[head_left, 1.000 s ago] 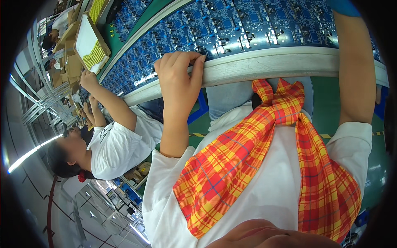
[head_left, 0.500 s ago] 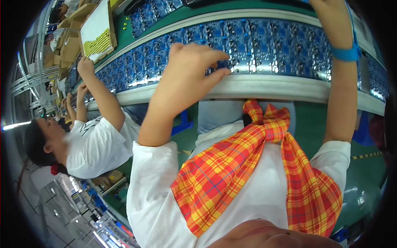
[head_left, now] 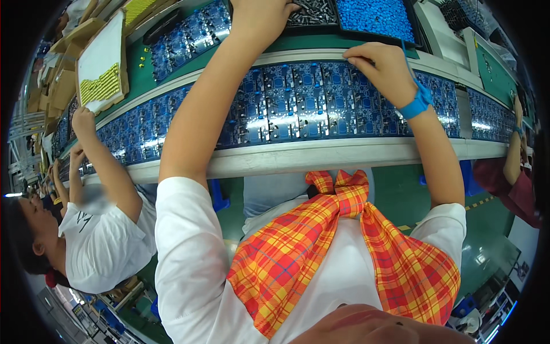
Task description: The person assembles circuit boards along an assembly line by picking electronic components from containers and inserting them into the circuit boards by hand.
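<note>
My left hand (head_left: 259, 22) reaches across the line to a black tray of small dark cylindrical components (head_left: 312, 14). A fingertip shows at the tray's edge; the other fingers are cut off by the upper picture edge. My right hand (head_left: 382, 70) wears a blue wrist strap (head_left: 417, 103). It hovers over the far edge of the row of blue circuit boards (head_left: 298, 103), thumb and fingers drawn together; anything between them is too small to make out. Just beyond it lies a tray of small blue components (head_left: 375, 20).
A pale rail (head_left: 321, 152) runs along the near side of the boards. More boards (head_left: 189, 40) lie beyond the line, beside a cardboard box (head_left: 100, 83) with yellow parts. One co-worker (head_left: 106, 241) works at left, another person's arm (head_left: 513, 163) shows at far right.
My left hand has moved from above the boards out to the dark-component tray. My right hand has come back from the top edge to the boards. The view has shifted, revealing the trays.
</note>
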{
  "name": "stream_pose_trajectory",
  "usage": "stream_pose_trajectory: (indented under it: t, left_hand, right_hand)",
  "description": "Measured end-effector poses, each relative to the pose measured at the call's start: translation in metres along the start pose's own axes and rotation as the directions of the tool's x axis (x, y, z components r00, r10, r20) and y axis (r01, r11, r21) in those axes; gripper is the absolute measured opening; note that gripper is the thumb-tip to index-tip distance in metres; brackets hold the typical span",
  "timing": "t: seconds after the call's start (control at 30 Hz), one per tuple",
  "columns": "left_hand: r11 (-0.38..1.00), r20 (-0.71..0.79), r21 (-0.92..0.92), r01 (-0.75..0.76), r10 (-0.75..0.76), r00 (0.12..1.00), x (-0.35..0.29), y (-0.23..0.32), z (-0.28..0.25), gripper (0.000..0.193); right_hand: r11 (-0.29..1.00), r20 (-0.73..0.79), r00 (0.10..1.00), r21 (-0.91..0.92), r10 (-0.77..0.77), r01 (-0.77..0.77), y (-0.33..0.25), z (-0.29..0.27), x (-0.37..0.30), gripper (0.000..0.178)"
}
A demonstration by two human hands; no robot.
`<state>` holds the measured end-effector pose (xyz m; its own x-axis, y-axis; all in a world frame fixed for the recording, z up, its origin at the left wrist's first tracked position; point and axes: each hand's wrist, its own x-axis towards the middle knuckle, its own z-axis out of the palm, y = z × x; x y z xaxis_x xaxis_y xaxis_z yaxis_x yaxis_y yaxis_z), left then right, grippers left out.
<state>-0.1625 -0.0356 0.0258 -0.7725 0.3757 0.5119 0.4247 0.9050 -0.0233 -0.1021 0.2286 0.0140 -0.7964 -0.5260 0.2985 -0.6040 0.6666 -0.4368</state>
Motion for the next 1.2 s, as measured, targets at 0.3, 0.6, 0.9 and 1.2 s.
stream_pose_trajectory:
  t: [0.3, 0.6, 0.9, 1.2]
  left_hand:
    - [0.983, -0.072, -0.18, -0.024, 0.011, 0.997, -0.018, -0.001, -0.015, 0.013]
    - [0.85, 0.118, -0.525, -0.033, 0.111, 0.987, -0.059, 0.03, -0.044, 0.013]
    - [0.712, 0.302, -0.681, 0.171, 0.06, 0.952, -0.072, 0.04, -0.041, 0.016]
    - [0.655, 0.429, -0.686, 0.318, 0.011, 0.903, -0.076, 0.044, -0.042, 0.016]
  right_hand:
    - [0.962, 0.056, 0.986, -0.216, -0.158, 0.166, -0.008, 0.013, 0.007, 0.01]
    - [0.949, 0.065, 0.981, -0.248, -0.185, 0.195, -0.01, 0.013, 0.003, 0.011]
    - [0.959, 0.028, 0.981, -0.209, -0.192, 0.193, -0.005, 0.022, 0.001, 0.014]
    - [0.976, 0.234, 0.951, -0.12, 0.203, -0.179, -0.024, -0.02, 0.017, 0.017]
